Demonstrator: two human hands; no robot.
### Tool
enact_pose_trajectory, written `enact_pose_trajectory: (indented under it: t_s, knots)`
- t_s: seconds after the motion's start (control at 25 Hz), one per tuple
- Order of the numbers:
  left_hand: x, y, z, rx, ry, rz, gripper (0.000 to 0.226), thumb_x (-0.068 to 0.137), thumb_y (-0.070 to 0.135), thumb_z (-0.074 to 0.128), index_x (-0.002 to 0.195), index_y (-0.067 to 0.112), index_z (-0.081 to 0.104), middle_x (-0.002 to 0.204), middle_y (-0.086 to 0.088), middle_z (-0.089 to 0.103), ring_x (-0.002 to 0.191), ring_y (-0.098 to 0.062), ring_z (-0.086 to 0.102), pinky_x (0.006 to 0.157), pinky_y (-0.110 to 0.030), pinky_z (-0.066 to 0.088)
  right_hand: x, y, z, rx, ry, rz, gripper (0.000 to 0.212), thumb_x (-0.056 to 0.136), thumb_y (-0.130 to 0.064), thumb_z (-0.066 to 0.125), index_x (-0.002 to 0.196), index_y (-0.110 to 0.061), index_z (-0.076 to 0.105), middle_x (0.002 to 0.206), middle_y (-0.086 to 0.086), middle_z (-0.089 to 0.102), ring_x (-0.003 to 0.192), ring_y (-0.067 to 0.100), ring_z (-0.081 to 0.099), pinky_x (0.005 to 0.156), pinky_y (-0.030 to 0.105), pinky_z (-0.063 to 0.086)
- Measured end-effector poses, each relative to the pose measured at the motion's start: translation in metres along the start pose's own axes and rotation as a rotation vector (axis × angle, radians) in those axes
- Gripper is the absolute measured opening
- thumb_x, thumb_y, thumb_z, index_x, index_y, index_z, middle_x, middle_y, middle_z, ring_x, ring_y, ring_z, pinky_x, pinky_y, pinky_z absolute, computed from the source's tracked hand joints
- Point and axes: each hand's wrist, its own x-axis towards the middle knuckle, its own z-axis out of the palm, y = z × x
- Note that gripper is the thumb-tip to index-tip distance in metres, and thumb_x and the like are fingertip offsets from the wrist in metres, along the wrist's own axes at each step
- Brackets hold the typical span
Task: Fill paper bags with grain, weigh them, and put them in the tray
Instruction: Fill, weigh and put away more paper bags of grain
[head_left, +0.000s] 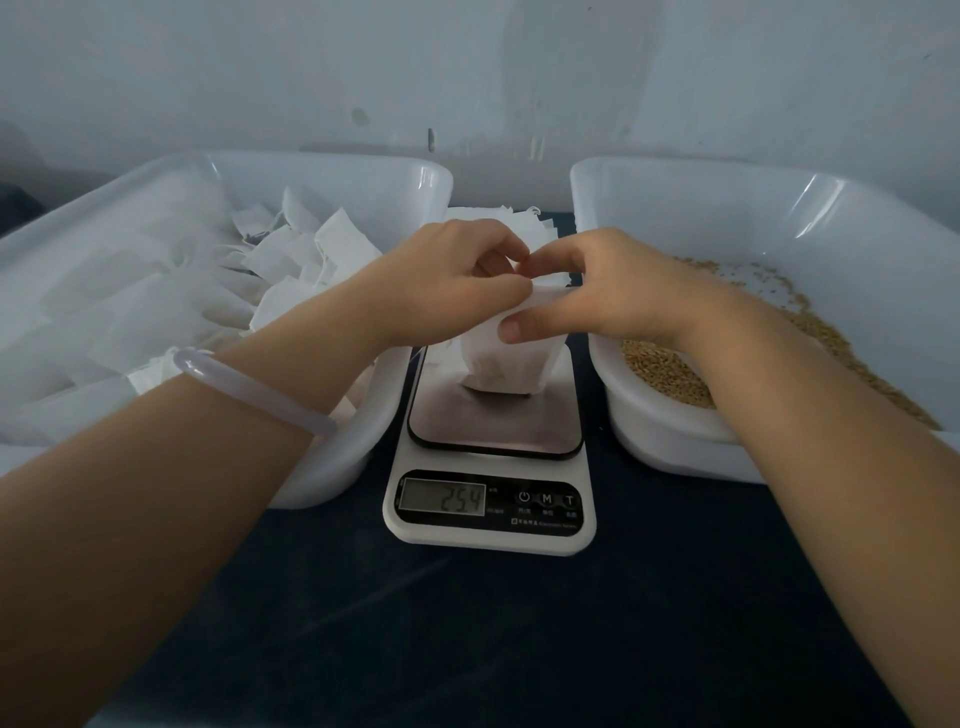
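A small white paper bag (506, 364) with grain inside stands on the steel plate of a white digital scale (491, 488); the display reads 25.4. My left hand (447, 283) and my right hand (597, 288) meet above it, and both pinch the bag's top edge. On the left, a white tray (363, 415) holds several filled white bags (291, 254). To the right stands a white tub (665, 447) with loose golden grain (670, 369) in it.
A stack of flat paper bags (519, 218) lies behind the scale, partly hidden by my hands. Everything rests on a dark tabletop (493, 639). A pale wall rises close behind the tray and tub. A translucent bangle (249, 389) circles my left wrist.
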Motion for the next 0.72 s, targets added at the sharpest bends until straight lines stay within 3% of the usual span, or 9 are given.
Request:
enact_pose_trajectory:
  t_s: [0.2,0.32,0.4,0.48,0.6,0.68,0.72]
  knots:
    - [0.0,0.0,0.0,0.024,0.006,-0.003,0.03,0.087,0.019,0.054,0.117,0.017,0.059,0.103,0.005,0.065,0.1,-0.011,0.059,0.09,-0.029,0.046,-0.001,-0.003,0.0,-0.029,-0.038,0.01,0.092,0.047,-0.059,0.077,0.129,-0.024,0.054,0.115,-0.019,0.05,0.107,-0.001,0.044,0.074,0.009,0.03]
    - [0.001,-0.002,0.0,0.054,-0.012,-0.003,0.03,0.089,0.025,0.053,0.118,0.019,0.058,0.094,0.01,0.063,0.09,-0.006,0.058,0.077,-0.024,0.045,0.002,-0.001,0.002,-0.061,-0.054,0.001,0.046,0.066,-0.035,0.08,0.108,-0.027,0.064,0.101,-0.017,0.06,0.096,0.002,0.055,0.072,0.012,0.037]
    - [0.0,-0.002,0.001,0.065,-0.041,0.008,0.032,0.087,0.04,0.055,0.115,0.024,0.058,0.088,0.014,0.06,0.082,-0.001,0.054,0.069,-0.018,0.041,0.002,0.0,0.003,-0.089,0.047,-0.026,0.008,0.076,-0.027,0.073,0.078,-0.023,0.067,0.069,-0.016,0.061,0.068,-0.002,0.055,0.054,0.01,0.036]
    - [0.001,-0.001,0.001,0.141,-0.066,0.0,0.034,0.077,0.05,0.065,0.1,0.025,0.06,0.083,0.012,0.058,0.078,-0.004,0.053,0.065,-0.018,0.039,0.003,0.001,0.004,-0.052,0.145,-0.078,0.014,0.079,-0.024,0.07,0.067,-0.017,0.068,0.053,-0.01,0.053,0.049,-0.001,0.046,0.044,0.008,0.032]
    - [0.005,-0.002,0.001,0.211,-0.048,-0.007,0.024,0.071,0.034,0.076,0.065,0.024,0.056,0.057,0.01,0.051,0.056,-0.008,0.047,0.048,-0.016,0.033,0.001,-0.002,0.006,0.106,0.253,-0.178,0.01,0.079,-0.022,0.072,0.073,-0.015,0.071,0.054,-0.013,0.056,0.048,-0.006,0.046,0.049,0.004,0.034]
    - [0.007,-0.005,-0.009,0.136,0.095,-0.039,0.036,0.072,0.029,0.075,0.047,0.021,0.05,0.04,0.009,0.041,0.044,-0.006,0.038,0.04,-0.015,0.027,0.004,-0.002,0.009,0.186,0.369,-0.198,0.009,0.078,-0.028,0.073,0.082,-0.021,0.069,0.062,-0.021,0.06,0.059,-0.009,0.053,0.055,0.002,0.036]
    - [0.008,-0.009,-0.016,0.089,0.246,-0.061,0.042,0.072,0.03,0.075,0.043,0.019,0.046,0.037,0.007,0.037,0.042,-0.007,0.034,0.039,-0.016,0.024,0.006,-0.001,0.009,0.223,0.418,-0.174,0.018,0.077,-0.034,0.073,0.092,-0.024,0.067,0.071,-0.021,0.063,0.068,-0.008,0.056,0.06,0.003,0.037]
